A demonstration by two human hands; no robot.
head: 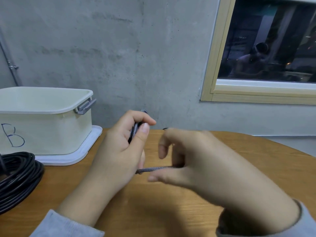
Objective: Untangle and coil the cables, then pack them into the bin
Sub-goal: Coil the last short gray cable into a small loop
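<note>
A grey braided cable (154,169) is folded into a small bundle above the middle of the wooden table. My left hand (123,144) grips that bundle, with loops showing between thumb and forefinger and one loop poking out above. A straight stretch of the cable runs rightward to my right hand (184,158), which pinches it between thumb and curled fingers; that hand is motion-blurred. The cream bin (51,132), open-topped and marked with a letter B, stands at the left. A black cable (18,175) lies coiled at the table's left edge.
The bin sits on its white lid (82,151), with a grey latch (85,106) on its right side. The round wooden table (171,211) stands against a concrete wall. A window (266,48) is at the upper right.
</note>
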